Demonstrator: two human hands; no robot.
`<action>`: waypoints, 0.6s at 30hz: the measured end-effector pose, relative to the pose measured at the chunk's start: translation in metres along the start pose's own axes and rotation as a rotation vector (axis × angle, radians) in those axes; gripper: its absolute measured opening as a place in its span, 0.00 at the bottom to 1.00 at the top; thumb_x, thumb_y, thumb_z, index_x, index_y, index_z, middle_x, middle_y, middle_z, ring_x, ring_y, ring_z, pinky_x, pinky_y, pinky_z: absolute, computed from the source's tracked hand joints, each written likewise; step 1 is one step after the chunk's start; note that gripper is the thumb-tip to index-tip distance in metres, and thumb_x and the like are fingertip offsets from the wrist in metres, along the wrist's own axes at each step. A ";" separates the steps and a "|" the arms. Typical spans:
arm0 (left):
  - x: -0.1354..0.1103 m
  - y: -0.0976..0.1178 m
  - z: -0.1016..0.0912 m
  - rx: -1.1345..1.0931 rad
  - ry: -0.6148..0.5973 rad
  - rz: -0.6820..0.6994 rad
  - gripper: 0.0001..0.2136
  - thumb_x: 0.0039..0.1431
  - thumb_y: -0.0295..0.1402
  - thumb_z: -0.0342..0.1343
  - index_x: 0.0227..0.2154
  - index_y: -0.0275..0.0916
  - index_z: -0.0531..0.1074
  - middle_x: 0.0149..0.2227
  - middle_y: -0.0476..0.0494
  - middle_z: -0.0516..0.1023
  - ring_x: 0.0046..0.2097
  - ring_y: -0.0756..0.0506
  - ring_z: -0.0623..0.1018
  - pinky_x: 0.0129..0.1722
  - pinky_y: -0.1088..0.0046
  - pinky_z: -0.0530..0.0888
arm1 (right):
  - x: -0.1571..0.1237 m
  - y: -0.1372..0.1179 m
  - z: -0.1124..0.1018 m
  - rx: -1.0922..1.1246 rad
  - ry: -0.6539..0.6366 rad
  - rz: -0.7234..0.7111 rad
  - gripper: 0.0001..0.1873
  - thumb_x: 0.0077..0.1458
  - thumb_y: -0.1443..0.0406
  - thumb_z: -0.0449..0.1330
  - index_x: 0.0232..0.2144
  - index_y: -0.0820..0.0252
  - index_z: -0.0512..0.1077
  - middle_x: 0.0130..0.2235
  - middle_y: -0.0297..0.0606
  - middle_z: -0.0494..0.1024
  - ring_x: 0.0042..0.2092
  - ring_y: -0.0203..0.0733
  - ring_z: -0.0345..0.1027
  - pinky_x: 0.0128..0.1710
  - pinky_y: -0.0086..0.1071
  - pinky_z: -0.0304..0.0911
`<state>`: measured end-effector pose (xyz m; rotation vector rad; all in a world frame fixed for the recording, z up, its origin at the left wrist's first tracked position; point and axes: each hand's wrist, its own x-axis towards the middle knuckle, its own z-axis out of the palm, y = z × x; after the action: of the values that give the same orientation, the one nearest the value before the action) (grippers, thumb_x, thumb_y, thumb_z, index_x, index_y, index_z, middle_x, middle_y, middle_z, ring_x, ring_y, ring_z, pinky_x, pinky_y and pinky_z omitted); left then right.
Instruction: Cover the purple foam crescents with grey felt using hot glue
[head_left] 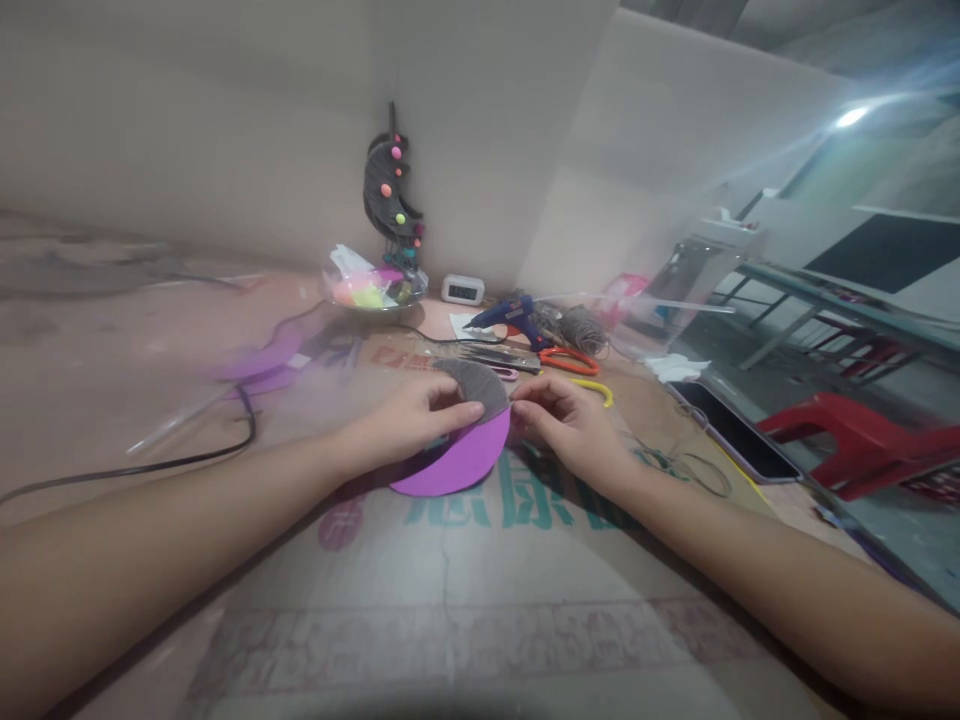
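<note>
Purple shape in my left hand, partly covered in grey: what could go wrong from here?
If the left hand eased its grip, the purple shape and grey covering under its thumb might shift. The blue glue gun lies just beyond the right hand, so a forward reach could bump it; whether it is hot cannot be seen. The phone lies near the table's right edge and might get knocked off.

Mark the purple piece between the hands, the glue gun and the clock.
Purple piece (466,460), head view: its flat face.
Glue gun (514,312), head view: blue body.
Clock (464,291), head view: display.
</note>
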<state>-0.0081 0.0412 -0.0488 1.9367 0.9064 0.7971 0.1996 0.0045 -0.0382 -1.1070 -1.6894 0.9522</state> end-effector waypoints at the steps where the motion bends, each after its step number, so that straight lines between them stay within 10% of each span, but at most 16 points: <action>1: 0.000 0.000 0.000 0.003 0.000 0.000 0.15 0.55 0.44 0.53 0.23 0.37 0.68 0.24 0.49 0.68 0.26 0.50 0.67 0.24 0.75 0.61 | 0.000 0.000 0.000 -0.026 0.007 0.002 0.04 0.54 0.64 0.58 0.33 0.57 0.68 0.30 0.32 0.74 0.30 0.34 0.70 0.31 0.30 0.68; 18: -0.002 0.004 -0.001 0.001 -0.042 0.001 0.15 0.56 0.43 0.52 0.25 0.36 0.68 0.25 0.49 0.68 0.27 0.51 0.67 0.25 0.75 0.62 | 0.002 0.001 0.000 -0.124 -0.056 -0.010 0.04 0.55 0.64 0.57 0.32 0.59 0.69 0.30 0.33 0.74 0.30 0.34 0.68 0.31 0.29 0.67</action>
<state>-0.0089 0.0386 -0.0451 1.9480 0.8813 0.7535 0.1995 0.0071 -0.0384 -1.1609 -1.8189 0.8894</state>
